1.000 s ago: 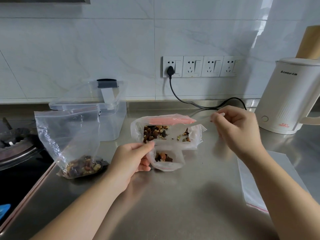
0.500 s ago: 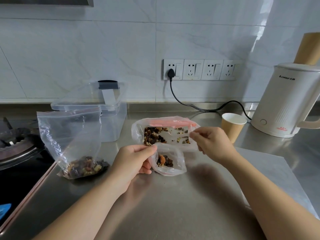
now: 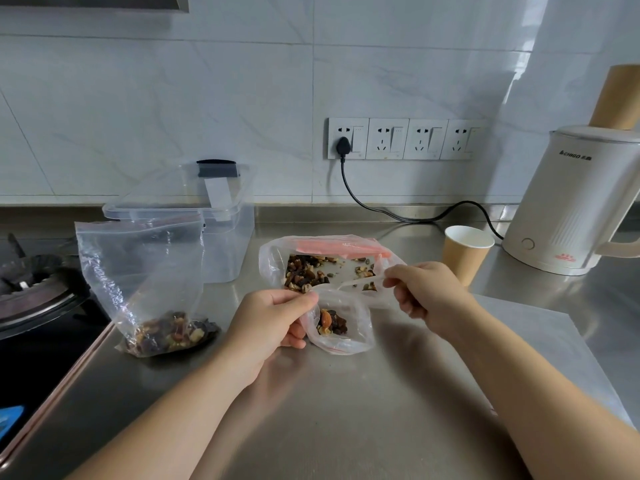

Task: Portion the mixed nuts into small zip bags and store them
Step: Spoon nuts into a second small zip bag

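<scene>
Moving down from over the large nut bag [image 3: 311, 268], our right hand [image 3: 427, 296] now brings a clear plastic spoon [image 3: 360, 283] to the mouth of the small zip bag [image 3: 341, 322], its handle pinched between thumb and fingertips. Our left hand [image 3: 270, 323] pinches the small bag's rim, holding it open on the steel counter [image 3: 346, 410] just in front of the large bag; a few nuts lie inside. A second nut bag [image 3: 152, 289] stands at left before a clear container [image 3: 225, 237]. A paper cup [image 3: 465, 252] and kettle [image 3: 575, 209] sit at right.
</scene>
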